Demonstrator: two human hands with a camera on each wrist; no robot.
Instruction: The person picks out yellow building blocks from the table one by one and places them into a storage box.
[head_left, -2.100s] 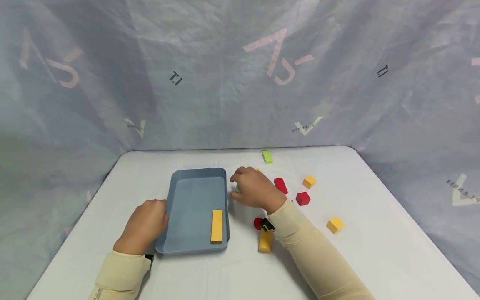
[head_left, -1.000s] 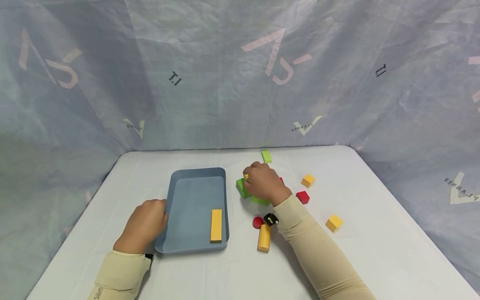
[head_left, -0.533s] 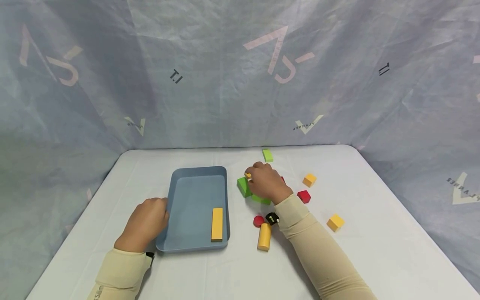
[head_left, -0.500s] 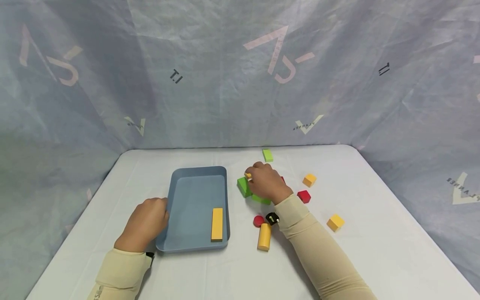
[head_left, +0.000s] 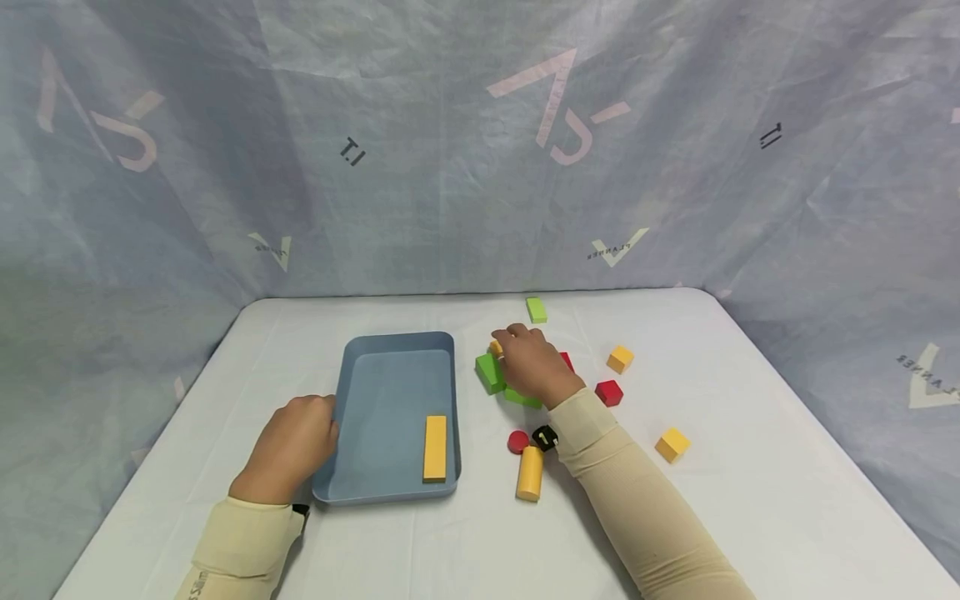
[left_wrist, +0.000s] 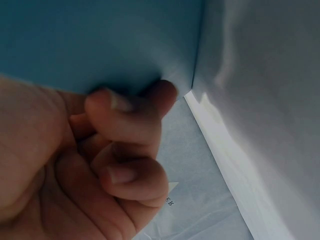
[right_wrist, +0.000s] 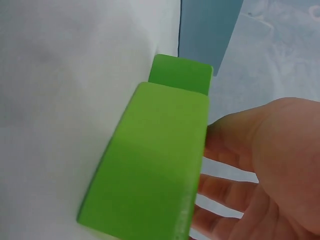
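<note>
My left hand [head_left: 296,437] grips the left wall of a blue-grey tray [head_left: 386,375]; in the left wrist view its fingers curl against the tray's underside. A long yellow block [head_left: 435,450] lies inside, near the right wall. Right of the tray, my right hand [head_left: 534,364] is over a cluster of blocks, thumb and fingers apart around a small yellow block [head_left: 495,348], mostly hidden. A green block [head_left: 490,375] and a lighter green block [head_left: 522,398] lie beside and below this hand. In the right wrist view the lighter green block [right_wrist: 150,155] hides my fingertips.
A red block [head_left: 566,361] shows partly behind my right hand. Farther right are a red block [head_left: 609,393] and two yellow cubes [head_left: 620,359]. A yellow cylinder [head_left: 529,473] and red disc [head_left: 517,442] lie nearer. A light-green block [head_left: 536,310] is at the back.
My right hand has moved right from the green block to the small yellow block; its fingers have since lifted slightly, showing more yellow. My left hand and the tray have stayed put.
</note>
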